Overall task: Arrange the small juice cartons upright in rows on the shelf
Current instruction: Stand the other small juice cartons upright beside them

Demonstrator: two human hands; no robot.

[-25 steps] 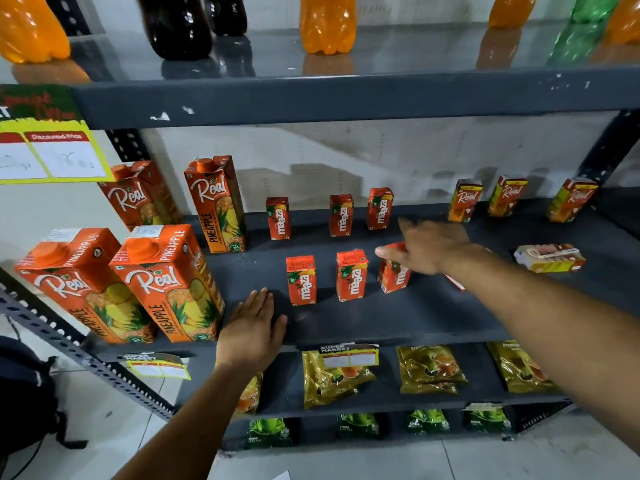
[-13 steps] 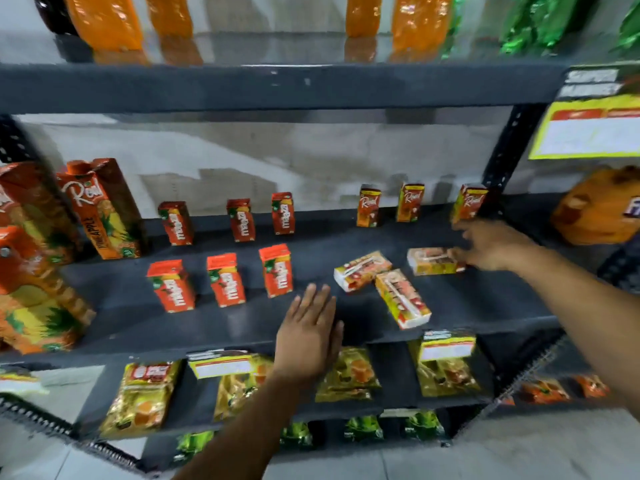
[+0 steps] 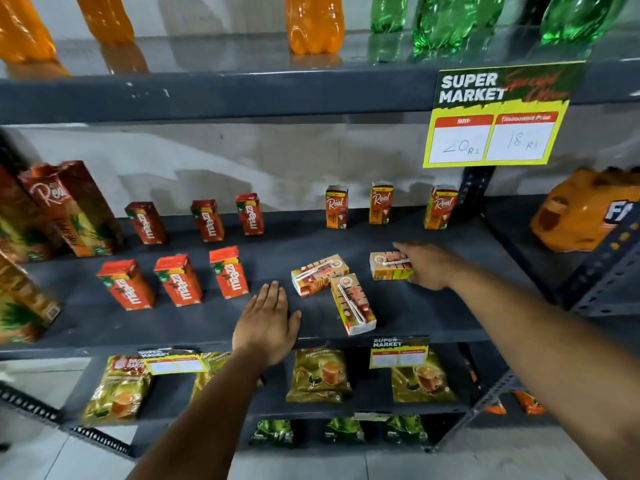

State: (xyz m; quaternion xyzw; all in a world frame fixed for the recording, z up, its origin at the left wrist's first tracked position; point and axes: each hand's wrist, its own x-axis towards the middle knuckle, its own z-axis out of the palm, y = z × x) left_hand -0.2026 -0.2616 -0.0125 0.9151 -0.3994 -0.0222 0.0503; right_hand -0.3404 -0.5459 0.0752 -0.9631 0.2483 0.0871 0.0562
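Note:
On the dark shelf (image 3: pixel 298 242), six red Maaza cartons (image 3: pixel 230 271) stand upright in two rows on the left. Three small Real cartons (image 3: pixel 381 203) stand upright along the back. Three more lie flat towards the front: one (image 3: pixel 320 274) beside another (image 3: pixel 352 304), and a third (image 3: pixel 388 266) further right. My right hand (image 3: pixel 429 266) grips the right end of that third carton, with the index finger stretched over its top. My left hand (image 3: pixel 266 320) rests flat on the shelf's front edge, fingers apart, holding nothing.
Tall Real pineapple cartons (image 3: pixel 69 209) crowd the shelf's left end. A yellow price sign (image 3: pixel 495 116) hangs from the upper shelf, which carries orange bottles (image 3: pixel 313 22) and green bottles (image 3: pixel 443 19). An orange bottle pack (image 3: pixel 585 209) sits right of the post. Golden packets (image 3: pixel 320 374) fill the shelf below.
My right hand left the front-row Maaza carton and moved right onto a lying Real carton. My left hand slid right along the shelf edge. The view shifted right.

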